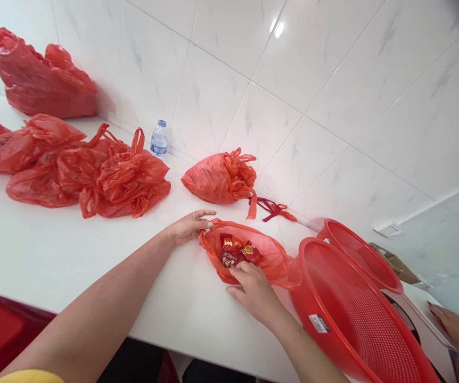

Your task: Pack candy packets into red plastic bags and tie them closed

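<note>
A red plastic bag (275, 260) lies on the white table with its mouth spread upward. Inside it are several small wrapped snack packets (231, 243) in red and dark-red wrappers. My left hand (189, 226) pinches the bag's left rim between thumb and fingers, one finger stretched out above it. At the near rim, my right hand (255, 292) has its fingers over the edge into the bag and its thumb outside, gripping the plastic. Its fingertips are close to the packets, partly hidden.
Red mesh baskets (318, 298) stand at the right, the nearer one touching the bag. Several tied red bags (129, 173) lie at the left, one tied bag (213, 178) behind. A water bottle (159, 139) stands by the wall. Another person's hand (453, 324) shows far right.
</note>
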`<state>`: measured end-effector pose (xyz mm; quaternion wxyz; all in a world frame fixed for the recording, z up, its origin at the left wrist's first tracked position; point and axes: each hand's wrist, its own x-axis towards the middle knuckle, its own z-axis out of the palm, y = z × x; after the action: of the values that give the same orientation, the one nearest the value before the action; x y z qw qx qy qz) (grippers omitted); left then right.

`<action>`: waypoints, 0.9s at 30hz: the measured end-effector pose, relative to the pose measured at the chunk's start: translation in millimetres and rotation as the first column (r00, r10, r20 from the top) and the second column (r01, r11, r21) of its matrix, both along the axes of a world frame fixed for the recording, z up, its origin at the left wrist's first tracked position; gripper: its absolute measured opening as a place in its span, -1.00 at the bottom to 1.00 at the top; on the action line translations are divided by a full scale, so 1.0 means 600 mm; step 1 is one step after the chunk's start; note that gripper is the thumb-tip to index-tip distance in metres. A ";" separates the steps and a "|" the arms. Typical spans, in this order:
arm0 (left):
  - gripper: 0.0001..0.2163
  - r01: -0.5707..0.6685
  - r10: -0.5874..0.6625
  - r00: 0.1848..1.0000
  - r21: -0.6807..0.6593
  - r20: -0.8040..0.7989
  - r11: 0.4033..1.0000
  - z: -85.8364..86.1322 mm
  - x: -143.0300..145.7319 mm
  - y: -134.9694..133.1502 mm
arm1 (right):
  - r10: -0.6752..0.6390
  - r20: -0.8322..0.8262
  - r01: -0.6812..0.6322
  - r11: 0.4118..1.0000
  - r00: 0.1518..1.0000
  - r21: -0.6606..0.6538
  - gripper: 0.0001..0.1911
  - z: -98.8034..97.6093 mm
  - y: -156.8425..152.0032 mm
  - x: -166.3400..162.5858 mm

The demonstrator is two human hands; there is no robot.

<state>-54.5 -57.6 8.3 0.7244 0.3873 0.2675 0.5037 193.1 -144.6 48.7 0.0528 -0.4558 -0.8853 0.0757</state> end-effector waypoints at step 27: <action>-0.49 0.003 -0.003 1.000 -0.001 0.001 1.000 -0.002 -0.002 0.001 | -0.218 -0.118 0.234 0.960 0.969 0.154 -0.81 -0.034 0.044 -0.013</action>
<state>-55.5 -56.7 7.2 0.7253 0.3873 0.2669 0.5026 185.4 -118.0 28.3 0.1432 -0.5437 -0.8268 0.0173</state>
